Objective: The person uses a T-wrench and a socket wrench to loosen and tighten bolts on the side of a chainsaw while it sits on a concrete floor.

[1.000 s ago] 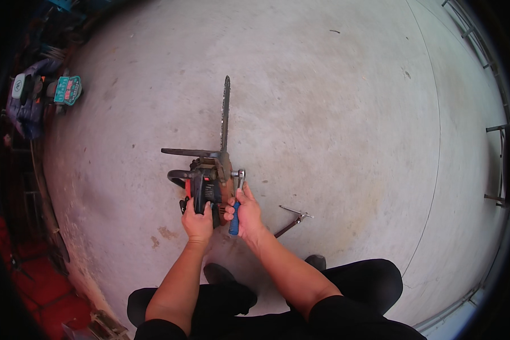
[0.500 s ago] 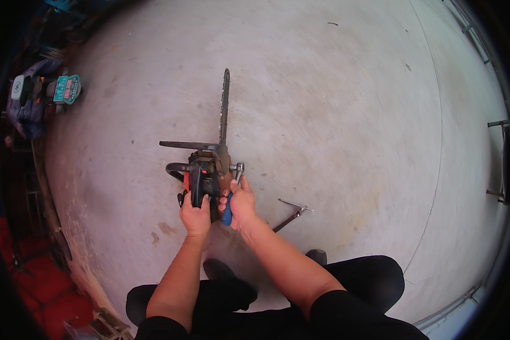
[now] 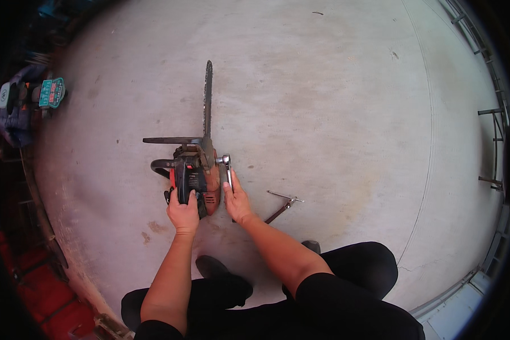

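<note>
A chainsaw [image 3: 209, 184] with an orange-red side cover rests on the concrete floor, its bar and chain [image 3: 208, 102] pointing away from me. My left hand [image 3: 183, 215] grips its black rear handle. At the cover's right side, the head of a ratchet wrench [image 3: 226, 160] meets the saw through a socket. My right hand [image 3: 238, 204] is closed on the wrench's handle, fingers pointing forward along it; most of the grip is hidden by the hand. Right of that hand lies a metal tool with crossed arms and a dark shaft [image 3: 279, 213].
My shoes [image 3: 212, 266] and bent knees are just behind the saw. A parked scooter [image 3: 17, 107] with a green plate stands at the far left, above red flooring [image 3: 51, 289]. Metal racks [image 3: 496, 147] line the right edge. A small dark scrap [image 3: 318, 13] lies far ahead.
My right hand has opened its wrap somewhat and turned, with the wrench handle swung closer alongside the saw. The blue grip, visible before, is now covered. The whole view has shifted slightly.
</note>
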